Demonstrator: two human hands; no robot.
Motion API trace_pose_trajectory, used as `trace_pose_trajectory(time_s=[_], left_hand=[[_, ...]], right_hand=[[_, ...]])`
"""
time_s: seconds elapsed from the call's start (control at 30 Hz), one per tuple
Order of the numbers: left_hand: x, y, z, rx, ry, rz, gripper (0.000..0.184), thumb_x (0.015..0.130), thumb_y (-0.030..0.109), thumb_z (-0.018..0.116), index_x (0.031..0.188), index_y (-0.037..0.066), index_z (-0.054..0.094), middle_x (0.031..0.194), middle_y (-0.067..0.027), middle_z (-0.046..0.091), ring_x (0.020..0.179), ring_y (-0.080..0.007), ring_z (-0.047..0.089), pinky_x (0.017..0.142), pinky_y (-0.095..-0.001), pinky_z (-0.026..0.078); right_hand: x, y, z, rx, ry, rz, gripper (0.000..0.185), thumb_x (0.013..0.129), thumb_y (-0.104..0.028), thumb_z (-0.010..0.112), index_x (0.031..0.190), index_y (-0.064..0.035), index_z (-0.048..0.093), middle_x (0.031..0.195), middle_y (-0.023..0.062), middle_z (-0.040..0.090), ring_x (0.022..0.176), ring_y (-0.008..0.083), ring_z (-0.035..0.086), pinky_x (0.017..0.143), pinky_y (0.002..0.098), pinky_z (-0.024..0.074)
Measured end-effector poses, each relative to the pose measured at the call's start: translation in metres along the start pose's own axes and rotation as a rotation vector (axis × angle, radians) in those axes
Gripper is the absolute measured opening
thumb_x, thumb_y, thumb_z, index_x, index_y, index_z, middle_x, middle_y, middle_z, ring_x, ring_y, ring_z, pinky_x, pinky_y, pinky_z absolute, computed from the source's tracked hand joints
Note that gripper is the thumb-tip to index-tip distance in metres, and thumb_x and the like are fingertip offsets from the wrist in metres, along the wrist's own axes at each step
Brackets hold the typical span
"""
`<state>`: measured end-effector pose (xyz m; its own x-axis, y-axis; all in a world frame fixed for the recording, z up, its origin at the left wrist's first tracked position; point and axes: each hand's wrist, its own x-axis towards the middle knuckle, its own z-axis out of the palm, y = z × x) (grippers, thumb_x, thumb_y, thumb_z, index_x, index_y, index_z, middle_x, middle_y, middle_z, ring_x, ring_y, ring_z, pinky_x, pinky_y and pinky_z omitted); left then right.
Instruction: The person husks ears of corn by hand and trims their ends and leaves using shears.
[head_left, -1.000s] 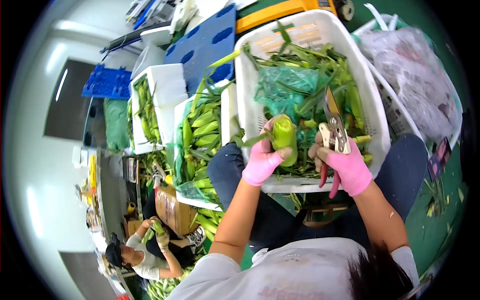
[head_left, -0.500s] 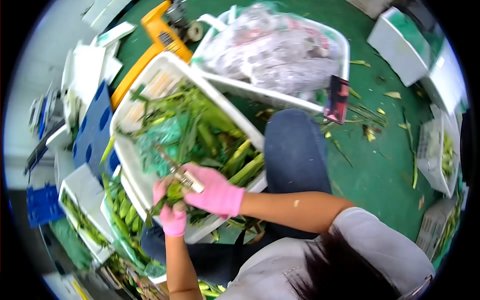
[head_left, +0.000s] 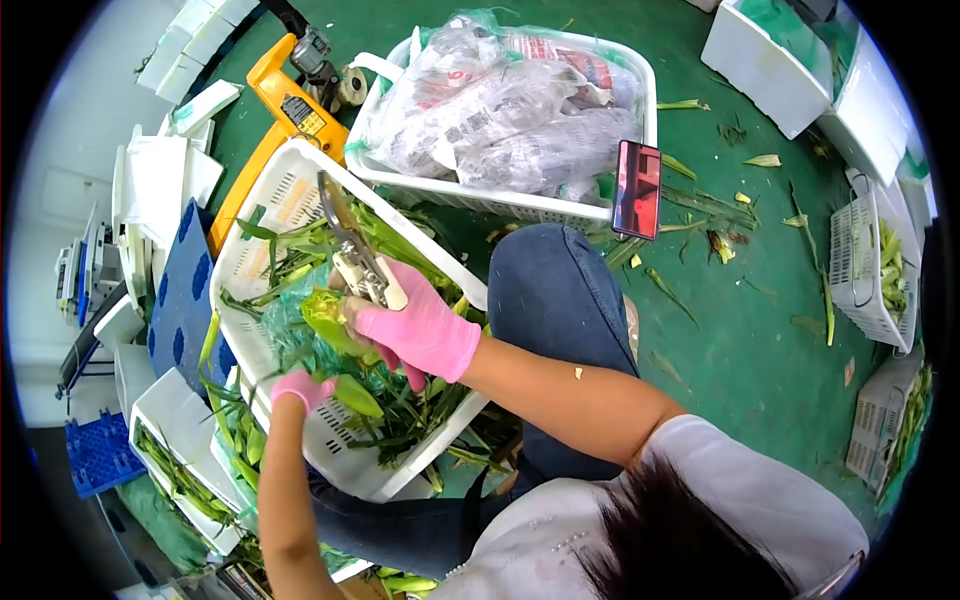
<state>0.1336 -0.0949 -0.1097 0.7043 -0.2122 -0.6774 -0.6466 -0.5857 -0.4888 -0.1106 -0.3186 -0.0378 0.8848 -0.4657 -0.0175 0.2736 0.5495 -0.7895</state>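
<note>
My right hand [head_left: 425, 325], in a pink glove, is closed around the cream handle of a dark-bladed cutting tool [head_left: 365, 270], its blade pointing up and away. An ear of corn in green husk [head_left: 328, 318] with a pale cut end lies against the fingers of this hand. My left hand [head_left: 303, 388], also in a pink glove, is at the near left rim of a white crate [head_left: 262, 345]. Its fingertips meet a smaller green ear of corn [head_left: 357, 396]; the grip is partly hidden. Husks, leaves [head_left: 400, 420] and green netting [head_left: 295, 320] fill the crate below.
Beyond stands a white basket [head_left: 480, 190] of clear plastic bags, with a phone [head_left: 637, 190] at its corner. A yellow pallet-jack handle [head_left: 300, 110] and blue mat [head_left: 185, 290] are left. More crates [head_left: 850, 255] stand right; leaf scraps litter the green floor [head_left: 720, 310].
My hands have separated. The right hand has risen with the cutting tool, whose blade now turns upward; the left hand has moved down and left, away from the ear beside the tool.
</note>
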Motion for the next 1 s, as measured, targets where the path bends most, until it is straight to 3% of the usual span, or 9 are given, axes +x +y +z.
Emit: trace_pose_trajectory(time_s=[0.13, 0.2, 0.23, 0.33, 0.5, 0.77, 0.8, 0.9, 1.0], left_hand=[[-0.103, 0.01, -0.077, -0.814, -0.482, 0.497, 0.081, 0.094, 0.07, 0.051, 0.112, -0.005, 0.071, 0.1, -0.0222, 0.075, 0.069, -0.0249, 0.074, 0.059, -0.0292, 0.058], [-0.124, 0.02, -0.068, -1.559, -0.376, 0.774, 0.073, 0.099, 0.064, 0.048, 0.115, -0.005, 0.068, 0.099, -0.0196, 0.075, 0.069, -0.024, 0.073, 0.056, -0.0286, 0.056], [-0.143, 0.049, -0.067, -1.715, 0.037, 0.499, 0.07, 0.102, 0.062, 0.045, 0.119, -0.003, 0.063, 0.096, -0.0153, 0.072, 0.068, -0.0239, 0.07, 0.055, -0.0289, 0.055], [-0.136, 0.09, -0.039, -1.679, 0.774, 0.43, 0.049, 0.106, 0.048, 0.049, 0.112, 0.0, 0.058, 0.097, -0.0054, 0.063, 0.086, -0.0129, 0.058, 0.077, -0.0239, 0.05], [-0.146, 0.12, -0.021, -1.64, 1.199, 0.289, 0.017, 0.106, 0.016, 0.054, 0.1, 0.001, 0.054, 0.088, -0.0045, 0.06, 0.082, -0.0114, 0.056, 0.077, -0.0271, 0.049], [-0.147, 0.125, 0.002, -1.257, 1.32, 0.054, 0.02, 0.101, 0.02, 0.061, 0.089, 0.004, 0.059, 0.074, -0.0082, 0.056, 0.066, -0.0159, 0.052, 0.063, -0.0337, 0.047], [-0.145, 0.118, 0.012, -1.236, 1.338, 0.081, 0.019, 0.102, 0.02, 0.06, 0.09, 0.005, 0.06, 0.075, -0.0068, 0.058, 0.066, -0.0152, 0.053, 0.063, -0.0329, 0.047], [-0.158, 0.108, 0.02, -2.19, 0.974, 0.299, 0.029, 0.104, 0.032, 0.059, 0.105, 0.003, 0.06, 0.077, -0.0041, 0.059, 0.066, -0.0161, 0.058, 0.063, -0.029, 0.049], [-0.175, 0.105, 0.029, -2.567, 0.909, 0.465, 0.041, 0.102, 0.039, 0.061, 0.116, 0.001, 0.056, 0.08, -0.0061, 0.059, 0.067, -0.0177, 0.061, 0.063, -0.0308, 0.053]], right_hand=[[0.003, 0.029, 0.009, -0.525, 0.169, -0.292, 0.026, 0.086, -0.016, 0.064, 0.109, -0.0059, 0.056, 0.084, 0.0209, 0.066, 0.08, 0.0433, 0.065, 0.072, 0.0474, 0.0523], [-0.003, 0.031, 0.013, -0.636, 0.173, -0.26, 0.028, 0.086, -0.013, 0.065, 0.112, -0.0063, 0.057, 0.081, 0.0163, 0.065, 0.075, 0.0359, 0.065, 0.07, 0.0404, 0.0525], [-0.006, 0.032, 0.015, -0.626, 0.149, -0.247, 0.029, 0.086, -0.014, 0.065, 0.112, -0.0059, 0.057, 0.08, 0.0166, 0.065, 0.074, 0.0366, 0.066, 0.068, 0.0414, 0.0526], [-0.016, 0.039, 0.025, -0.657, 0.123, -0.277, 0.03, 0.086, -0.019, 0.069, 0.109, -0.006, 0.056, 0.081, 0.0178, 0.065, 0.076, 0.0386, 0.067, 0.067, 0.0441, 0.0529], [-0.03, 0.055, 0.036, -0.644, 0.089, -0.263, 0.037, 0.089, -0.032, 0.07, 0.113, -0.0077, 0.055, 0.086, 0.018, 0.067, 0.08, 0.0416, 0.066, 0.068, 0.0458, 0.0532], [-0.031, 0.078, 0.042, -0.729, 0.206, -0.268, 0.036, 0.085, -0.031, 0.074, 0.108, -0.0081, 0.06, 0.09, 0.017, 0.071, 0.084, 0.0374, 0.07, 0.073, 0.0459, 0.0563], [-0.021, 0.1, 0.024, -1.336, 0.033, -0.668, 0.032, 0.084, -0.028, 0.073, 0.104, -0.0059, 0.061, 0.094, 0.0168, 0.07, 0.086, 0.0369, 0.068, 0.077, 0.0442, 0.0558], [-0.019, 0.026, 0.035, -0.283, -0.166, 0.395, 0.029, 0.089, -0.013, 0.059, 0.117, -0.0036, 0.061, 0.074, 0.0082, 0.061, 0.062, 0.0151, 0.061, 0.047, 0.0332, 0.0512], [-0.019, 0.043, 0.027, 0.121, -0.193, 0.381, 0.035, 0.095, -0.016, 0.06, 0.125, 0.0001, 0.054, 0.075, 0.0054, 0.06, 0.06, 0.0143, 0.058, 0.041, 0.0284, 0.0473]])
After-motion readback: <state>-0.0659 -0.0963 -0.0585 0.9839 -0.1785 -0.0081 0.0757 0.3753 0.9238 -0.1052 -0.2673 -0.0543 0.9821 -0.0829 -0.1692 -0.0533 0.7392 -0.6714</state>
